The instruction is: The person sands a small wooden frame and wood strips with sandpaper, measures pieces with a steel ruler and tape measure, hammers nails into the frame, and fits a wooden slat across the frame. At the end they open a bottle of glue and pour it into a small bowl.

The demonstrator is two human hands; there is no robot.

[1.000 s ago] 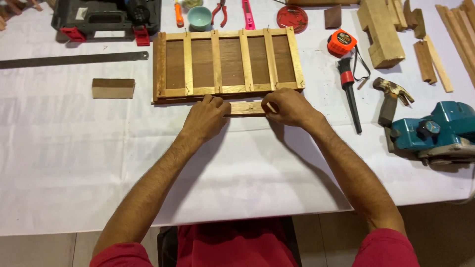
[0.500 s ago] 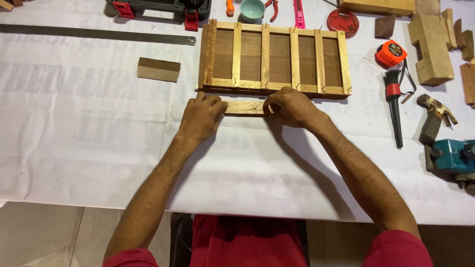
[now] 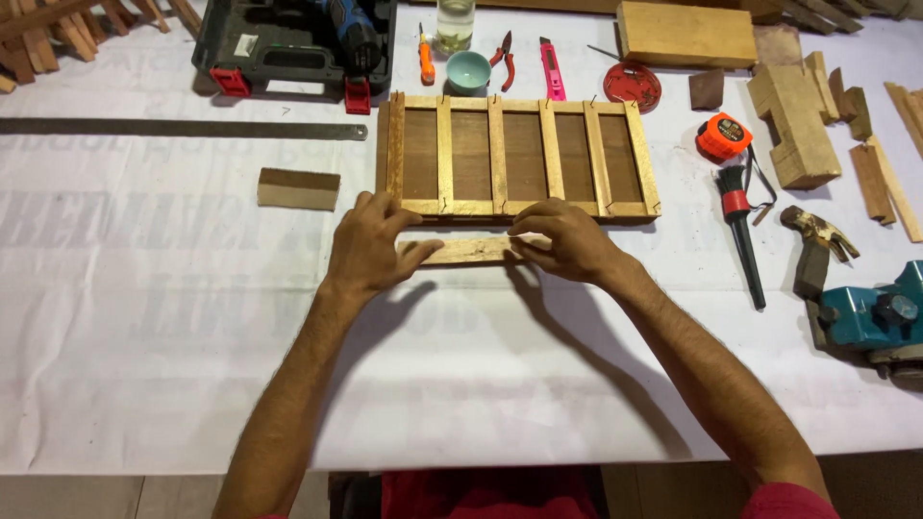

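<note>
White-covered bench [image 3: 144, 317] (tools along the far edge); my left hand [image 3: 370, 245] and right hand [image 3: 562, 240] pinch the wooden strip [image 3: 466, 252], lying left-right.

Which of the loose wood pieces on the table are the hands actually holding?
The thin wooden strip just in front of the slatted frame: left hand and right hand grip its ends. The small block lies apart, untouched.

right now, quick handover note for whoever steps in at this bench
Left hand: resting on the left end of a short flat pale wooden strip.
Right hand: pressing down on the strip's right end.
The strip lies flat on the white sheet, just in front of the slatted rectangular wooden frame.
Done: five slats sit in the frame.
Left: the strip is loose, not joined to the frame.
</note>
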